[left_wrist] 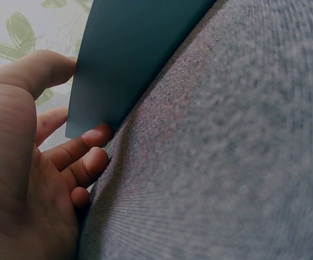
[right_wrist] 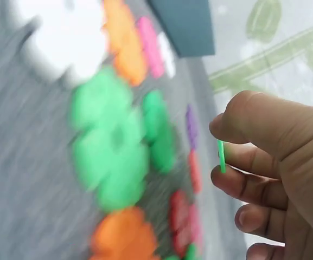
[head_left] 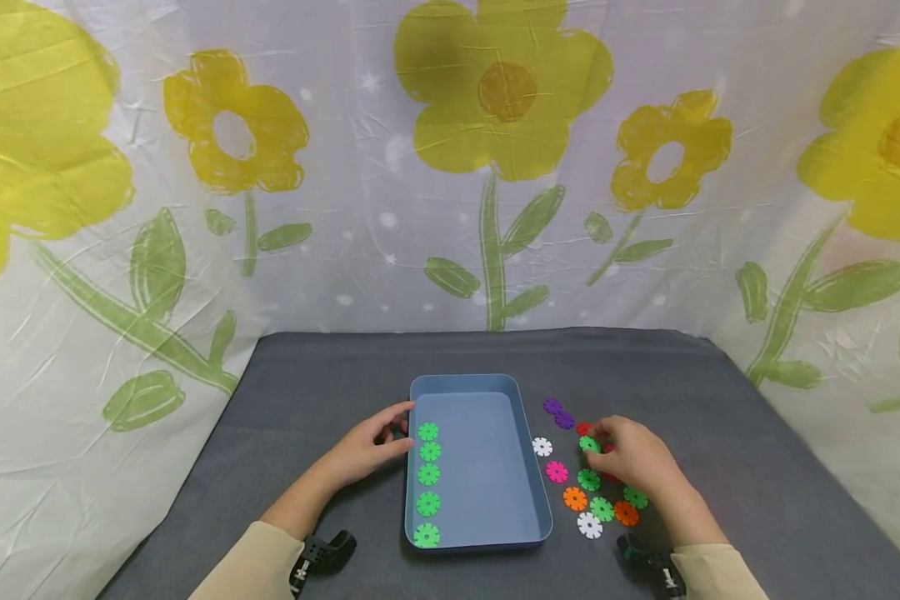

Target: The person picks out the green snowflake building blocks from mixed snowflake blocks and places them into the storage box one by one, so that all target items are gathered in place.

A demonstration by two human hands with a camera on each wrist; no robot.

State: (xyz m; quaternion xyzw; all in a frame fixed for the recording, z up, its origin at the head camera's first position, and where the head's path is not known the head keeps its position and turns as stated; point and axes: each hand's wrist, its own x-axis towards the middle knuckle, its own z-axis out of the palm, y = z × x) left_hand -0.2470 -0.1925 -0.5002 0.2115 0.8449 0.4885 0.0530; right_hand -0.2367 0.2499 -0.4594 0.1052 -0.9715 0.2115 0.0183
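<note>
Right hand (head_left: 636,456) pinching a green disc (head_left: 588,443), left hand (head_left: 362,451) with relaxed fingers, apparently touching blue tray (head_left: 487,467).

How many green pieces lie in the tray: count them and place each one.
5, in one column along the left side of the blue tray, far to near: first green piece, second green piece, third green piece, fourth green piece, fifth green piece. None looks hidden.

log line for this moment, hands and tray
left hand: touches left side of tray | right hand: pinches green disc | in tray: five green discs along left side | right of tray: loose discs, mixed colours
</note>
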